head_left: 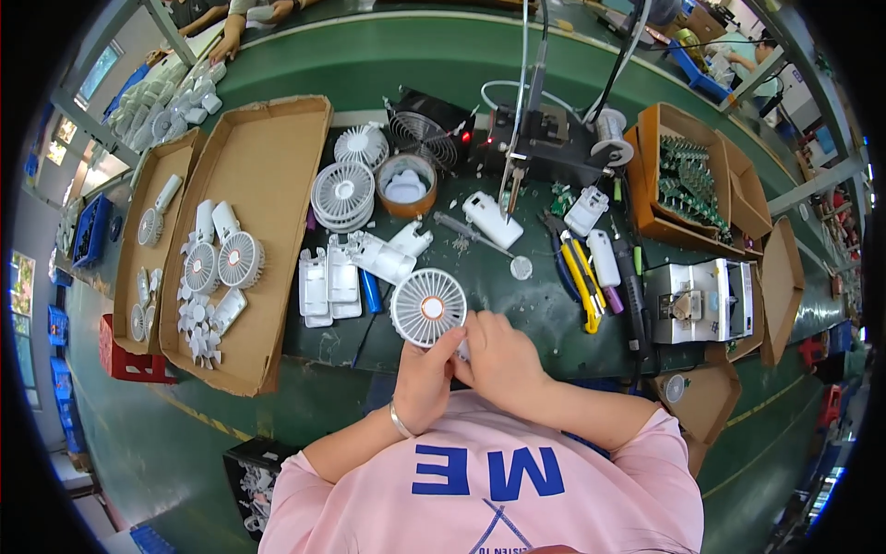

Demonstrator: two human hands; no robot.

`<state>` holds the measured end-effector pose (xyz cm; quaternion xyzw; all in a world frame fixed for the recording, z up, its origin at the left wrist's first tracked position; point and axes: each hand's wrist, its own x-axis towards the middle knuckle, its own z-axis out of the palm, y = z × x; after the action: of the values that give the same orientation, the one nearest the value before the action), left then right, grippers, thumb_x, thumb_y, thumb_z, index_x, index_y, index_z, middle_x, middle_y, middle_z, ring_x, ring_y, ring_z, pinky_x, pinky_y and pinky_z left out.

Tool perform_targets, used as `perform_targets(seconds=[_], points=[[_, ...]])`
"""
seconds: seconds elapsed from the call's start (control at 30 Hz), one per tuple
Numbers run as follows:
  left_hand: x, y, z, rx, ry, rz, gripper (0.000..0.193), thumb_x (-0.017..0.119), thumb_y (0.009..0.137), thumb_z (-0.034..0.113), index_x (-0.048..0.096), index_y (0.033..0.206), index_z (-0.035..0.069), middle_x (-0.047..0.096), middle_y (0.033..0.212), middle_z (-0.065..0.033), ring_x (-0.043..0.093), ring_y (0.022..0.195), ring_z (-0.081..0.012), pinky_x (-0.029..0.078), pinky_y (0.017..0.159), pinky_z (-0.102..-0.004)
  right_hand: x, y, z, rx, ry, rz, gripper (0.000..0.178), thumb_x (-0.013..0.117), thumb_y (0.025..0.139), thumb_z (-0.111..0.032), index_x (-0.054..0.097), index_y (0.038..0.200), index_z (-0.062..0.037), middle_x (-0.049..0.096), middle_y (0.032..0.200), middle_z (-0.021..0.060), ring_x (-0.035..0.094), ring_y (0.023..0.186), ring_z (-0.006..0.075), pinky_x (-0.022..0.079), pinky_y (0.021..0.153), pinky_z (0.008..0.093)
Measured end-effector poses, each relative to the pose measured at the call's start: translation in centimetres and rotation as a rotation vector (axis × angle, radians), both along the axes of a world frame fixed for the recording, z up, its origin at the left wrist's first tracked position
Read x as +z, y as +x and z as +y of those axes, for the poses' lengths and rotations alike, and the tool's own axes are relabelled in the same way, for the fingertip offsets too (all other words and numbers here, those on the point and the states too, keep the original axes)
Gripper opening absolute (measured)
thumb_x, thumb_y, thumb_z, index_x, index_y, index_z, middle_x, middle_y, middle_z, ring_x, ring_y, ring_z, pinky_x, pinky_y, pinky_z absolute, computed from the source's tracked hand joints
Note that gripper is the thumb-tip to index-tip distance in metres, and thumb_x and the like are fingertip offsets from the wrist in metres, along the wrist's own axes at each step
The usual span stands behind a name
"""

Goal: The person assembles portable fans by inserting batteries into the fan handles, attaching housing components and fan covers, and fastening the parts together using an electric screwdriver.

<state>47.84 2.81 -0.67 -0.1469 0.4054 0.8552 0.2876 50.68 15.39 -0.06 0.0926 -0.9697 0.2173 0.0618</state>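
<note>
Close to my body, a white handheld fan (430, 307) with a round ribbed grille and an orange ring at its hub is held face up. My left hand (425, 380) is closed on it just below the grille, thumb raised toward the right hand. Curled over the fan's lower side, my right hand (504, 358) is closed too, and the two hands meet. Most of the handle is hidden by the fingers. White shell halves (330, 282) lie left of the fan, beside a blue cylindrical cell (371, 292). A white handle housing (492, 220) lies beyond it.
Cardboard trays (300, 175) with fans and small white pieces stand left. A soldering stand (544, 138) rises at the back. Right are a yellow cutter (581, 286), pliers (559, 242), a white boxy device (699, 303) and a box of green circuit boards (688, 185).
</note>
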Motion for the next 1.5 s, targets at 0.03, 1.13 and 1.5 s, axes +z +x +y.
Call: perform_targets(seconds=[0.03,1.13,1.5], points=[[0.5,-0.1,-0.1,-0.007,0.029,0.006,0.026,0.059,0.086,0.005,0.054,0.111,0.004,0.061,0.094,-0.0025,0.060,0.081,-0.0108,0.050,0.064,-0.0239,0.3,-0.1,0.0,-0.042,-0.080,-0.079,0.053,0.070,0.070,-0.024,0.048,0.111,0.0024,0.051,0.093,0.0153,0.053,0.086,0.0326,0.049,0.066,0.0382],[0.0,-2.6,-1.6,-0.149,0.243,0.013,0.036,0.044,0.093,0.014,0.043,0.125,-0.004,0.052,0.126,-0.0229,0.057,0.107,-0.0245,0.046,0.095,-0.0360,1.1,1.4,0.4,0.097,-0.605,0.081,0.027,0.072,0.067,-0.003,0.061,0.092,-0.0047,0.054,0.089,0.0091,0.052,0.078,0.0262,0.043,0.068,0.0345],[0.3,-1.5,-1.2,-0.136,0.068,0.167,0.037,0.043,0.094,0.014,0.041,0.128,-0.001,0.056,0.117,-0.0165,0.056,0.104,-0.0237,0.046,0.092,-0.0378,-0.7,2.2,-1.5,-0.147,-0.859,0.011,0.016,0.068,0.068,0.002,0.060,0.081,-0.0048,0.049,0.081,0.0053,0.049,0.068,0.0152,0.039,0.058,0.0250]])
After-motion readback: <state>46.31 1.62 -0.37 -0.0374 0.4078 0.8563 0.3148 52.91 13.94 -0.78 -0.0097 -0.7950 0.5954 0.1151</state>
